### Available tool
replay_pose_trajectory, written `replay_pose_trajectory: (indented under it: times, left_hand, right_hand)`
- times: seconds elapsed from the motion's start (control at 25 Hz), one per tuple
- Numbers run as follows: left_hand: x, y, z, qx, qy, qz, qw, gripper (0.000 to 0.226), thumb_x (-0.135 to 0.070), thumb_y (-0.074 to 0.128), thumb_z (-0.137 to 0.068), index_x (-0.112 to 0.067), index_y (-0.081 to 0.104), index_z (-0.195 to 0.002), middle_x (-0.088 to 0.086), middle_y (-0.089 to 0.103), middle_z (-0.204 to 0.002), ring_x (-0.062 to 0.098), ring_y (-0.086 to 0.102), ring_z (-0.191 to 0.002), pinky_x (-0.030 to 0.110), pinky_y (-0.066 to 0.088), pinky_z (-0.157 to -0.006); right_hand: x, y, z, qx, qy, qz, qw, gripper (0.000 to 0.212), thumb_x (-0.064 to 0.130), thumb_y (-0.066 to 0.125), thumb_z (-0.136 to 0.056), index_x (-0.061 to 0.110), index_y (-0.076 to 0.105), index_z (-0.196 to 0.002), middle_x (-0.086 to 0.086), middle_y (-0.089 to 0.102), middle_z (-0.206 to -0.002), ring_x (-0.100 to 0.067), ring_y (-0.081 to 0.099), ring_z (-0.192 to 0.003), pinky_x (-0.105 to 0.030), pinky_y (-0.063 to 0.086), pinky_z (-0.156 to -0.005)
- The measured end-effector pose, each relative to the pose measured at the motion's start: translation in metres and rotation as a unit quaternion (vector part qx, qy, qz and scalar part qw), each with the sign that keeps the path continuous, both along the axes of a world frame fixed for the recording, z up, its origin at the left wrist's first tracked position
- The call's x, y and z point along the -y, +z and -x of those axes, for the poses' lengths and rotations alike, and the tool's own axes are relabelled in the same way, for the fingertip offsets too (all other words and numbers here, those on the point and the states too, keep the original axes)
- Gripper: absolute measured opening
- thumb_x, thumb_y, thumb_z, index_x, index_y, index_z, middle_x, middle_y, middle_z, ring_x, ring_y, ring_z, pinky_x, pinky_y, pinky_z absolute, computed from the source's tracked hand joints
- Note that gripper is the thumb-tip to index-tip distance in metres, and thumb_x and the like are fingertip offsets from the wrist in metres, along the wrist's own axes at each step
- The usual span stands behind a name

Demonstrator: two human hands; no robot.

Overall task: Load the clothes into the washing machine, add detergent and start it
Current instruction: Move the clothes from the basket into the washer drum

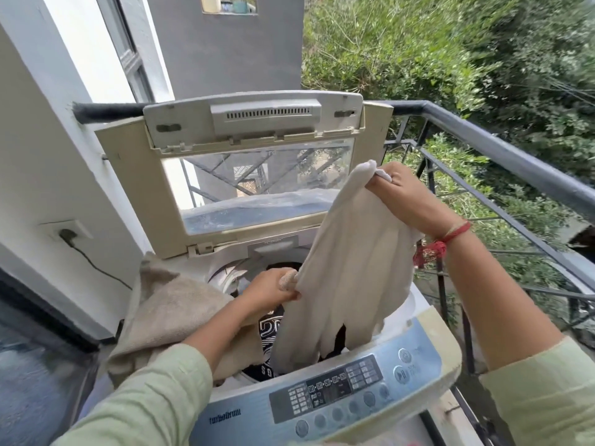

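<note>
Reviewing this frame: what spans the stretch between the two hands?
In the head view, the cream garment spans it: the right hand grips its upper end, the left hand grips its side edge, above the open washing machine.

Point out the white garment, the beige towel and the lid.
white garment (347, 268), head view, middle of the hanging cloth
beige towel (167, 317), head view, its draped upper fold
lid (257, 175), head view, its clear pane
</note>
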State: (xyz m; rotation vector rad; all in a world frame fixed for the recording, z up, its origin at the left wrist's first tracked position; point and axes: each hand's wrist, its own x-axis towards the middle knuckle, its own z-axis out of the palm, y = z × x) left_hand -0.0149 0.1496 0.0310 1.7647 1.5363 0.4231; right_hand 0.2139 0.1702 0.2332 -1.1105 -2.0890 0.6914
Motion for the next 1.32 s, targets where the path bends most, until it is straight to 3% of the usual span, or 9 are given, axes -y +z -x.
replay_pose_trajectory:
  times: [0.2,0.44,0.56,0.68,0.8,0.92,1.08,1.2,1.32]
  left_hand:
    - [-0.011,0.039,0.062,-0.044,0.077,-0.060,0.994,0.032,-0.044,0.085,-0.052,-0.030,0.063,-0.070,-0.006,0.066,-0.076,0.014,0.059,-0.074,0.029,0.044,-0.067]
    - [-0.022,0.100,0.156,-0.158,0.222,-0.169,0.947,0.024,-0.044,0.076,-0.069,-0.027,0.059,-0.070,0.006,0.062,-0.080,0.029,0.060,-0.081,0.031,0.040,-0.061]
    - [-0.028,0.108,0.139,-0.216,0.283,-0.238,0.904,0.027,-0.033,0.070,-0.076,-0.017,0.066,-0.097,0.011,0.051,-0.104,0.035,0.057,-0.091,0.038,0.044,-0.072]
    - [-0.012,0.103,0.119,-0.213,0.260,-0.337,0.880,0.024,-0.018,0.064,-0.078,-0.012,0.058,-0.100,0.010,0.056,-0.105,0.036,0.059,-0.085,0.038,0.044,-0.066]
    - [0.021,0.057,0.091,-0.258,0.050,-0.238,0.935,0.024,-0.022,0.061,-0.076,-0.023,0.049,-0.097,0.005,0.062,-0.091,0.032,0.060,-0.081,0.034,0.045,-0.061]
    - [0.039,0.016,0.070,-0.341,-0.160,0.077,0.923,0.037,-0.031,0.069,-0.073,-0.028,0.057,-0.108,-0.003,0.064,-0.099,0.021,0.060,-0.090,0.034,0.051,-0.073]
    - [0.024,0.025,0.073,-0.227,-0.130,0.213,0.941,0.034,-0.029,0.079,-0.071,-0.026,0.066,-0.103,-0.010,0.065,-0.087,0.003,0.058,-0.072,0.021,0.043,-0.058]
    - [0.005,0.051,0.095,-0.154,0.011,0.058,0.986,0.017,-0.034,0.063,-0.087,-0.023,0.063,-0.074,-0.006,0.062,-0.067,0.008,0.056,-0.056,0.024,0.042,-0.051]
    - [-0.013,0.068,0.118,-0.138,0.132,-0.158,0.969,0.034,-0.046,0.047,-0.094,-0.033,0.047,-0.063,-0.006,0.050,-0.057,0.020,0.052,-0.055,0.029,0.039,-0.051]
  right_hand:
    - [-0.020,-0.005,-0.038,-0.050,0.007,0.113,0.992,0.047,0.045,0.075,-0.070,-0.002,0.065,-0.074,-0.013,0.059,-0.068,-0.020,0.055,-0.063,-0.031,0.045,-0.057]
    - [-0.075,-0.095,-0.032,0.383,-0.054,0.169,0.906,0.032,0.023,0.081,-0.070,-0.002,0.065,-0.083,-0.013,0.066,-0.078,-0.027,0.062,-0.074,-0.030,0.043,-0.060]
    - [-0.103,-0.108,-0.004,0.245,-0.164,0.030,0.955,0.011,0.010,0.061,-0.084,0.005,0.069,-0.088,-0.015,0.058,-0.084,-0.030,0.061,-0.086,-0.028,0.036,-0.065]
    - [-0.086,-0.094,0.006,0.002,-0.228,-0.073,0.971,0.036,-0.004,0.049,-0.083,0.010,0.069,-0.110,-0.010,0.059,-0.101,-0.020,0.053,-0.094,-0.025,0.037,-0.077]
    - [-0.048,-0.119,0.007,0.117,-0.044,0.049,0.991,0.036,-0.001,0.056,-0.086,0.010,0.063,-0.119,-0.005,0.062,-0.112,-0.016,0.055,-0.104,-0.023,0.040,-0.086]
    - [-0.020,-0.172,0.009,0.472,0.179,0.254,0.825,0.032,0.012,0.061,-0.085,0.012,0.063,-0.118,-0.004,0.063,-0.093,-0.021,0.060,-0.083,-0.030,0.047,-0.076]
    - [-0.008,-0.204,0.031,0.542,0.221,0.376,0.718,0.042,0.051,0.065,-0.078,0.014,0.067,-0.099,0.001,0.064,-0.111,-0.017,0.060,-0.088,-0.022,0.049,-0.071]
    - [-0.020,-0.212,0.054,0.504,0.168,0.401,0.746,0.051,0.070,0.053,-0.078,0.024,0.073,-0.079,0.003,0.057,-0.126,-0.023,0.063,-0.090,-0.028,0.049,-0.077]
    - [-0.044,-0.241,0.075,0.545,0.146,0.250,0.787,0.052,0.056,0.051,-0.087,0.013,0.067,-0.112,-0.008,0.059,-0.125,-0.029,0.058,-0.112,-0.039,0.044,-0.097]
